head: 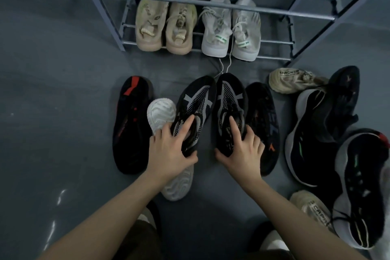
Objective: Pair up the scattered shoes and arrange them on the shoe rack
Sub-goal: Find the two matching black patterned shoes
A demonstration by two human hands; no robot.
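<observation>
Two black mesh shoes with grey straps stand side by side on the floor, toes toward the rack. My left hand (171, 150) grips the heel of the left one (197, 101), index finger in its opening. My right hand (242, 150) grips the heel of the right one (229, 101) the same way. The grey metal shoe rack (211, 4) stands ahead. Its lowest shelf holds a beige pair (164, 25) and a light grey pair (231, 27).
Loose shoes lie on the grey floor: a black shoe with red marks (132, 124) at left, a white sole-up shoe (162, 114) under my left hand, a black shoe with orange (262, 124), two beige shoes (295, 80) (312, 209), several black-and-grey sneakers (316, 129) at right.
</observation>
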